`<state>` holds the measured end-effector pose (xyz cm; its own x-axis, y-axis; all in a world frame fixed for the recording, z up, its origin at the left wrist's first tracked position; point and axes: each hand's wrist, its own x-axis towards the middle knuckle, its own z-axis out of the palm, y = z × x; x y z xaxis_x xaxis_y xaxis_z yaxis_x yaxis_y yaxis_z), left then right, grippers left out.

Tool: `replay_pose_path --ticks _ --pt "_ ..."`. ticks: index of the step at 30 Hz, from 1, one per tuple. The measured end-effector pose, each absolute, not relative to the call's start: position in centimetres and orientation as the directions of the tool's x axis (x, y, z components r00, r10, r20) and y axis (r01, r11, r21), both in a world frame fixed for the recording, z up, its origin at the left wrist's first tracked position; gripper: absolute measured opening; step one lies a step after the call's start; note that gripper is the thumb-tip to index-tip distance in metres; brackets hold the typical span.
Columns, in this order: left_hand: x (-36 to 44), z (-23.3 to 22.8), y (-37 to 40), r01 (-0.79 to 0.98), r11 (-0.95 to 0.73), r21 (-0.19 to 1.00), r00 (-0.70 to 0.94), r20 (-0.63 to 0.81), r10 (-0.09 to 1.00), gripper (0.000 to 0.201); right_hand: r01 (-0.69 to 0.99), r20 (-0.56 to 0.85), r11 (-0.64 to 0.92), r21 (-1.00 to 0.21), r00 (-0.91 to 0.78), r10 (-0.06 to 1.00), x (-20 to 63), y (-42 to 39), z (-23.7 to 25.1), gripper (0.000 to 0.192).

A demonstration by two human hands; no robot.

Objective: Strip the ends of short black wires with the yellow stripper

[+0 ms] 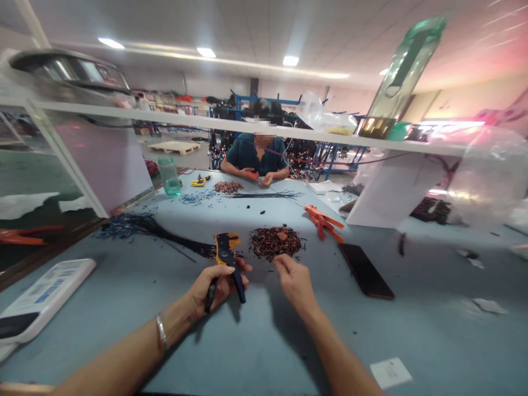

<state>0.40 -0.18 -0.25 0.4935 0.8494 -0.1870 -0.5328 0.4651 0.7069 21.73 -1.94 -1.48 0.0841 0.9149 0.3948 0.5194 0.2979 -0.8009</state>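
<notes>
Nearest, a bracelet-wearing left hand [220,286] clenched around the dark handles of a yellow-and-black wire stripper [226,258], tool head pointing away over the grey-blue table [264,341]. Just beside it, the right hand [295,283] with fingers drawn together at the near edge of a reddish-brown pile of small parts [275,242], possibly pinching one piece, too blurred to tell. Left of the stripper, a bundle of dark wires with blue ends [140,226]. Right of the pile, orange-handled pliers [324,223] and a dark phone [365,271] lying flat. At far left, a white device [45,297]. Farther off, a green bottle [169,176], a second pile, and a co-worker in a dark shirt [256,157], seated, both hands together.
</notes>
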Motion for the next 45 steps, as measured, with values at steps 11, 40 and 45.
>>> replay_pose_path --ticks 11,40,45 --pt "0.0 -0.3 -0.1 -0.463 0.525 0.714 0.585 -0.199 0.786 0.025 0.345 0.328 0.291 -0.892 0.053 0.943 20.8 -2.6 -0.5 0.018" --pt "0.2 -0.7 -0.9 -0.453 0.448 0.771 0.676 -0.031 0.736 0.031 0.709 0.664 0.435 -0.555 0.062 0.746 20.9 -3.8 0.8 0.016" --pt "0.1 -1.1 -0.5 -0.476 0.541 0.694 0.691 -0.085 0.718 0.029 0.730 0.646 0.385 -0.564 0.100 0.757 21.1 -3.8 0.4 0.017"
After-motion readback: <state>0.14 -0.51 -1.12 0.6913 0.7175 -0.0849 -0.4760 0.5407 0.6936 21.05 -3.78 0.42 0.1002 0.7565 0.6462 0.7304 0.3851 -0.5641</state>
